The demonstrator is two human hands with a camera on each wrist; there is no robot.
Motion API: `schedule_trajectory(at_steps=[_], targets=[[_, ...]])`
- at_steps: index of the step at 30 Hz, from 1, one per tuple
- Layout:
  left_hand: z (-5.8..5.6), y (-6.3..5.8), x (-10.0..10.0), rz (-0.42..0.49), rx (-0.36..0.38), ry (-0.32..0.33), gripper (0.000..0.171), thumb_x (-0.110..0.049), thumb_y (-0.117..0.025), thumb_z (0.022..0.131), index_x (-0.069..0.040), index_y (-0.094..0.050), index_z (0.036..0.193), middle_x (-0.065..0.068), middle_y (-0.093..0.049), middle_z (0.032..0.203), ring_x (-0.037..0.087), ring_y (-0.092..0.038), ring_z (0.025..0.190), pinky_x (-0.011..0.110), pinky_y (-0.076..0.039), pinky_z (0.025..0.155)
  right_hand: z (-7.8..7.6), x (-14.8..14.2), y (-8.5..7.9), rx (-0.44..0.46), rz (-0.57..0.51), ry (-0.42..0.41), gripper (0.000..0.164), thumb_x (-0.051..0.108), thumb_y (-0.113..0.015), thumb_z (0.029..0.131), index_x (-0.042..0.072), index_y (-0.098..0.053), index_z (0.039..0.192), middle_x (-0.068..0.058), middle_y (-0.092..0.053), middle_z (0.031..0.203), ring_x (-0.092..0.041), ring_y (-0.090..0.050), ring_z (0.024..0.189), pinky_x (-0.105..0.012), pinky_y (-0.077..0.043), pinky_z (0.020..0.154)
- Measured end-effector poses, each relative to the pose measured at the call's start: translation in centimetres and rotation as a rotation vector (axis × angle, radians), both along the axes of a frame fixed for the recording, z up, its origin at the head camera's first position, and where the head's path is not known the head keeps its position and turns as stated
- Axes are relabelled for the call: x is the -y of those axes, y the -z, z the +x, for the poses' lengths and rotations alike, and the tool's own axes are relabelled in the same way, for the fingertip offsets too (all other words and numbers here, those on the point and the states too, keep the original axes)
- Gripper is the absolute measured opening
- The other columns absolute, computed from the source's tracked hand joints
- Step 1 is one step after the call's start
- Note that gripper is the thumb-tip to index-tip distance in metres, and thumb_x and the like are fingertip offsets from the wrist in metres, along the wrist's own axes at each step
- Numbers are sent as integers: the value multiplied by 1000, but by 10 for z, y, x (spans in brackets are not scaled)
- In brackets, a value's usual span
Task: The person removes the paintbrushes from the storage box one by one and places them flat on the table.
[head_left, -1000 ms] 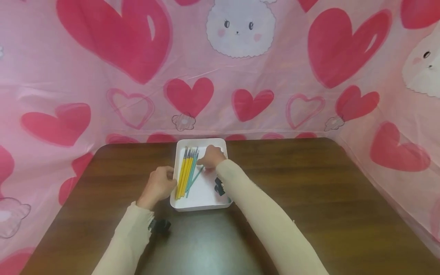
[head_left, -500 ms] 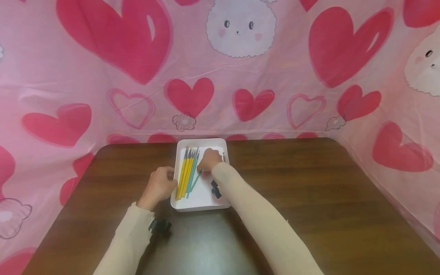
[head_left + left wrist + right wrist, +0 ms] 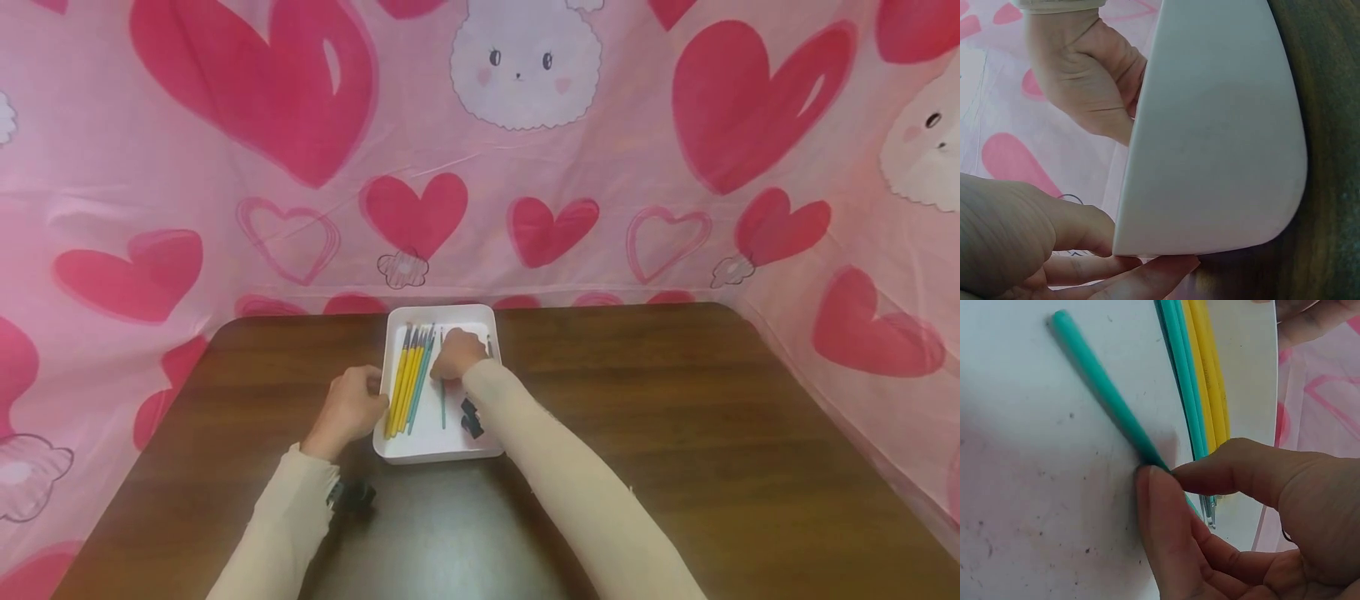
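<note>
In the head view, a white tray (image 3: 438,457) holds a row of yellow paintbrushes (image 3: 402,387) with green paintbrushes (image 3: 422,385) beside them, along its left side. My left hand (image 3: 348,414) grips the tray's left wall; the left wrist view shows the thumb at the rim and fingers against the outer side of the tray (image 3: 1216,150). Over the tray's middle, my right hand (image 3: 459,354) pinches a single green paintbrush (image 3: 1100,390) between thumb and index finger. That brush lies apart from the row, its handle end toward me. The hand covers its middle.
A dark brush tip (image 3: 489,343) shows by the tray's right wall, the remainder hidden behind the right hand and sleeve. The tray stands near the back edge of a brown wooden table (image 3: 637,417). Pink heart-patterned cloth (image 3: 480,225) hangs behind and at both sides.
The pinched green paintbrush has swung from slanting against the row to nearly straight, its handle end moving right, away from the other brushes. The left hand stays on the tray.
</note>
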State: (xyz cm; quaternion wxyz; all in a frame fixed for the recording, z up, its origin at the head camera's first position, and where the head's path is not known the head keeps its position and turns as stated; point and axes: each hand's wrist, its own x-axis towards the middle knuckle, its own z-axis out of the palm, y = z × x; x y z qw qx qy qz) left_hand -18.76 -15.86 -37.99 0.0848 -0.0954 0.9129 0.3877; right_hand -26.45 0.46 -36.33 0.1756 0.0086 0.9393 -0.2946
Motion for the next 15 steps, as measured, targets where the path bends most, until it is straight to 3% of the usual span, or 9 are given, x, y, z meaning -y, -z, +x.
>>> schedule_trajectory(at_steps=[7, 15], targets=[[0, 1, 0, -1, 0, -7, 48, -13, -65, 95, 0, -55, 141, 22, -63, 133, 36, -65, 113, 58, -55, 100, 5, 2, -2, -31, 42, -29, 45, 18, -77, 86, 3, -62, 126, -9, -65, 97, -22, -61, 79, -29, -46, 60], [0, 0, -1, -5, -6, 2, 49, -13, -65, 95, 0, -55, 141, 22, -63, 135, 37, -64, 114, 59, -54, 101, 2, -1, 0, -15, 54, -34, 49, 24, -78, 85, 3, -61, 126, -8, -65, 97, -23, -60, 82, -30, -46, 65]])
